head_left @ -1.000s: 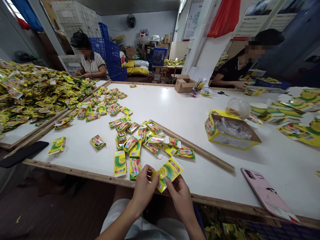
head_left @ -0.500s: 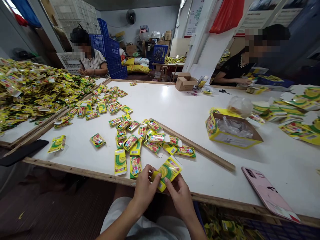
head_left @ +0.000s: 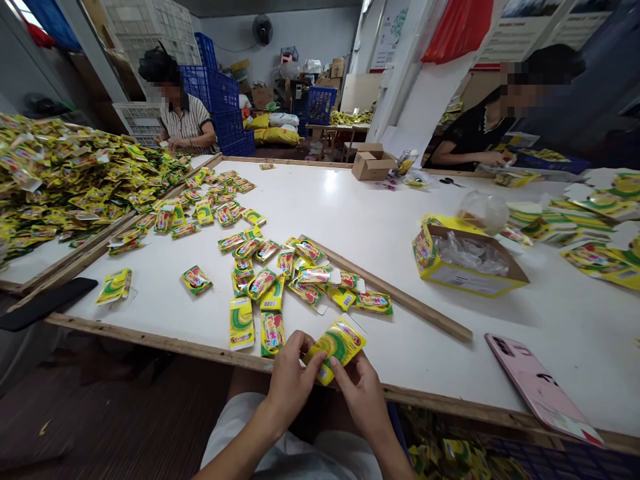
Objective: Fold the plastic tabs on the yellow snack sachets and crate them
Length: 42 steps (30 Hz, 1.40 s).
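Over the table's front edge, both hands grip one yellow-and-green printed packet (head_left: 339, 343). My left hand (head_left: 295, 363) is closed on its left side, with the thumb laid across the face. On the lower right side my right hand (head_left: 361, 381) is closed too, its thumb on the front and its fingers behind, partly hidden. A white flap shows at the packet's upper right corner. Just beyond my left hand lie an upright packet (head_left: 272, 333) with a colourful logo and a yellow packet (head_left: 242, 325). Several more packets (head_left: 261, 284) are heaped behind them.
A wooden strip (head_left: 400, 293) lies slantwise right of the heap. Farther right are a yellow display box (head_left: 465, 280) holding clear plastic and a pink phone (head_left: 543, 387). A large mound of packets (head_left: 75, 180) fills the left side. Two people sit across the table.
The packet and both hands stay nearly in place, with only a slight shift in the view. The hands of the person at the far right have moved a little.
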Tool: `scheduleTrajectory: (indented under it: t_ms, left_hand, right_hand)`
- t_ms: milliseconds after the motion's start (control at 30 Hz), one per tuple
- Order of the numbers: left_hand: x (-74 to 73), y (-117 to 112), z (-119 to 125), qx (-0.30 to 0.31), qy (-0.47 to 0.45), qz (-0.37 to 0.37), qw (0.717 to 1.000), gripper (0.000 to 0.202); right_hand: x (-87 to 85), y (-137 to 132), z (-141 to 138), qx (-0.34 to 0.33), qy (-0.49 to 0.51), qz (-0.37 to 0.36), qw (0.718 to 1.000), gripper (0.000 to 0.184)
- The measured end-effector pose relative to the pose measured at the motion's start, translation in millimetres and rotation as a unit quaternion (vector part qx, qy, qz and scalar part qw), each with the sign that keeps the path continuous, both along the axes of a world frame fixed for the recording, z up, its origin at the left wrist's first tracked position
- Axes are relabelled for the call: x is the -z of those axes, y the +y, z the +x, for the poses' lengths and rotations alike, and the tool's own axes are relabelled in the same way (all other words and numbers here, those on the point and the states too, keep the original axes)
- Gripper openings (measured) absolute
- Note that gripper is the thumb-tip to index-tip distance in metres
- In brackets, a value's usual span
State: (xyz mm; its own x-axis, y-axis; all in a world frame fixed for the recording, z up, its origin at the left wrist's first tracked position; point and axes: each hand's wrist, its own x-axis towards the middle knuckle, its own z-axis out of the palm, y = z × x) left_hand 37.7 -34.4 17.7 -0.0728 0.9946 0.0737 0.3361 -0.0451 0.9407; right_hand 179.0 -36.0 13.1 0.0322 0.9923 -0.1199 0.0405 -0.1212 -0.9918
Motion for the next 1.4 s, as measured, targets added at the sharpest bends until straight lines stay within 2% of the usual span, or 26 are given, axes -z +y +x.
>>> scheduleTrajectory:
  t_ms: [167,267,367,600,700,767,867,1100,1267,1400]
  left_hand:
    - [2.6,4,-2,-0.005,-0.076,-0.022,0.997,0.014]
    - [0.1,4,-4,0.005,-0.133,-0.037,0.99,0.017]
    - [-2.3,1,-4,0.007,-0.153,-0.037,0.988,0.021]
    - [4.9,-4,4,-0.079,-0.204,-0.006,0.976,0.019]
    - [7.1,-5,7,-0.104,-0.255,-0.007,0.961,0.03]
    - [7.6,-6,9,-0.11,-0.275,-0.005,0.955,0.028]
    - [7.9,-7,10,-0.114,-0.271,0.009,0.956,0.021]
    - [5.8,-6,9,-0.105,-0.256,0.014,0.961,0.021]
    - [5.9,-4,8,-0.113,-0.25,0.002,0.962,0.02]
    - [6.6,-1,4,-0.094,-0.24,0.005,0.966,0.018]
  right_hand:
    - [-0.8,0,0,-0.011,0.002,-0.004,1.0,0.035]
    - [1.4,1,0,-0.023,0.011,-0.004,1.0,0.037]
    - [1.9,2,0,-0.024,0.01,-0.007,1.0,0.039]
    - [-9.9,3,-6,-0.021,0.012,0.003,1.0,0.039]
    - [-10.8,2,-10,-0.017,0.03,-0.002,0.999,0.037]
    - [-9.0,1,-12,-0.011,0.041,-0.006,0.999,0.036]
    - [-5.3,-1,-13,-0.012,0.045,-0.002,0.999,0.035]
    - [3.0,-2,-13,-0.002,0.028,-0.003,1.0,0.039]
    - [0.4,2,-15,-0.013,0.008,-0.004,1.0,0.042]
    - [-0.2,2,-15,-0.023,0.002,-0.002,1.0,0.04]
